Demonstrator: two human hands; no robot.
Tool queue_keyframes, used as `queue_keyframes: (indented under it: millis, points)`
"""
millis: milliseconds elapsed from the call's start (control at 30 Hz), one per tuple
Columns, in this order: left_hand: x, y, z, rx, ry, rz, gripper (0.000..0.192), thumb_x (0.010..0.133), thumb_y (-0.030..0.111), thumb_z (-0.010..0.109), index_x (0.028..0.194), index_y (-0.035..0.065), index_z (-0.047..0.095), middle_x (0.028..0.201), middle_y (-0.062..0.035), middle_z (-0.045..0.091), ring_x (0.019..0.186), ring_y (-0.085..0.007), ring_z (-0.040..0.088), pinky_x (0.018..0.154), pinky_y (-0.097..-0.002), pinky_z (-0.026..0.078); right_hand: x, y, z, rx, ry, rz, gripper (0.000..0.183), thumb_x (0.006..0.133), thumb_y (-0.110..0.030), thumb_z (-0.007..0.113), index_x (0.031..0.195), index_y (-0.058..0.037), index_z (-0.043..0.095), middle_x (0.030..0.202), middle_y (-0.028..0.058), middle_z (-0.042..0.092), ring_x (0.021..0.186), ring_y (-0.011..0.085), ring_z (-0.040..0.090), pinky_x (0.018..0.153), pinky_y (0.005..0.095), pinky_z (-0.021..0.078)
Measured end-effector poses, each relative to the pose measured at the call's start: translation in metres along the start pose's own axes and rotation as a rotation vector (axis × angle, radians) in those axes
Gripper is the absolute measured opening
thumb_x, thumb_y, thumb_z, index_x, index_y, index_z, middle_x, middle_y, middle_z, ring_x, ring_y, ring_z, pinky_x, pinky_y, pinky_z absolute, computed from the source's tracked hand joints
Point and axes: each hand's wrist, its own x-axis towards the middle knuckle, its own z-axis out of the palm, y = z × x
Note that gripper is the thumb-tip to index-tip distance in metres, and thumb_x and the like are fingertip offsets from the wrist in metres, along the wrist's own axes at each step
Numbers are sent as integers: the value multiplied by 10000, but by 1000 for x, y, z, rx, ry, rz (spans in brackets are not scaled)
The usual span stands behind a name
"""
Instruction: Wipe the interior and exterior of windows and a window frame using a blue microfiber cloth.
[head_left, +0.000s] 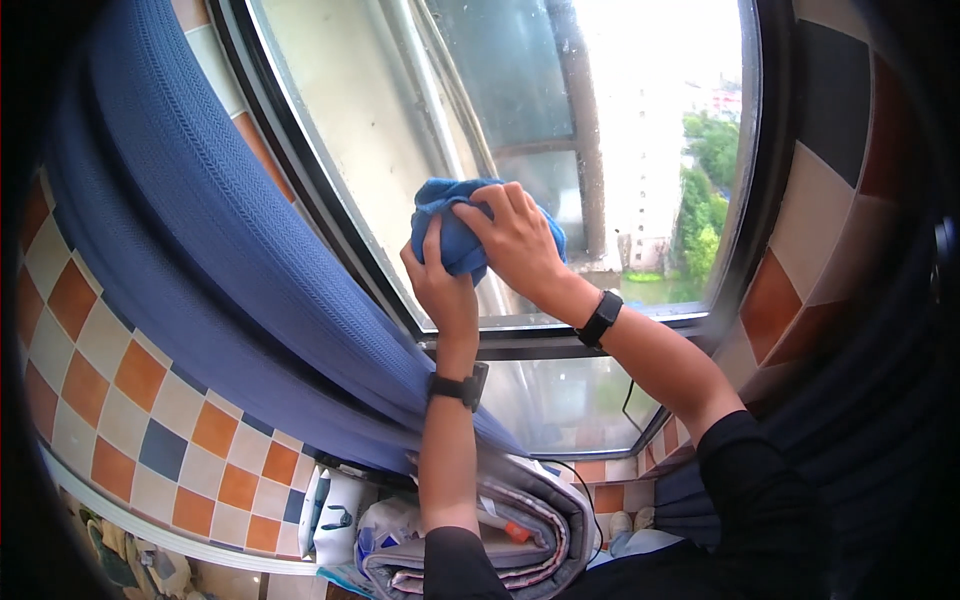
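Note:
A crumpled blue cloth (459, 238) is bunched against the glass of a dark-framed window (352, 142). My left hand (441, 289) grips its lower left side, the index finger stretched up over the fabric. From the right, my right hand (517, 236) clasps the same cloth, its fingers bent over the top edge. Both wrists wear black bands. Part of the cloth is hidden behind my fingers. Through the pane I see a pipe, a building and green trees.
Long blue curtains (247, 247) hang left of the window, over a wall of checkered tiles (165, 450). Below stand a rolled padded mat (555, 517) and a white package (339, 517). A black cable (596, 517) runs beside the mat. A dark curtain (847, 450) hangs at right.

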Motion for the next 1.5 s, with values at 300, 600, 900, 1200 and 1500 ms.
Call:
queue_keyframes:
  millis: [300, 600, 900, 1200, 1500]
  points:
    - [32, 93, 39, -232, -52, 184, 708, 745, -88, 683, 1359, 255, 604, 1155, -152, 524, 1093, -374, 562, 924, -421, 507, 14, 56, -83, -221, 197, 125, 539, 648, 52, 730, 1154, -130, 692, 1132, 88, 603, 1049, 311, 569, 871, 409, 505]
    - [-31, 65, 47, -180, -178, 356, 700, 714, -45, 682, 1341, 260, 625, 1100, -159, 536, 978, -355, 573, 775, -412, 556, -65, 53, -88, -327, 96, 141, 570, 603, -42, 822, 1157, -116, 711, 1082, 106, 594, 1000, 317, 566, 819, 397, 506]
    - [-11, -43, -20, 127, -134, 41, 767, 689, -41, 766, 1375, 246, 581, 1186, -151, 555, 1081, -372, 614, 885, -424, 541, -21, -17, 36, -80, 8, -39, 407, 721, -100, 657, 1125, -56, 671, 1032, 82, 569, 958, 274, 567, 818, 377, 508]
    - [20, -42, -31, 97, -34, -70, 631, 762, -42, 733, 1351, 141, 604, 1230, -177, 522, 1121, -375, 597, 962, -429, 513, 14, -28, 52, -66, -22, -115, 338, 757, -99, 670, 1090, -40, 663, 983, 58, 545, 977, 209, 543, 805, 308, 499]
    - [30, 77, 30, -107, -76, 221, 734, 707, -87, 725, 1372, 198, 605, 1205, -177, 510, 1138, -380, 532, 989, -435, 467, 1, 42, -66, -214, 213, 146, 561, 632, -48, 781, 1179, -134, 696, 1114, 82, 600, 1013, 293, 572, 849, 398, 511]
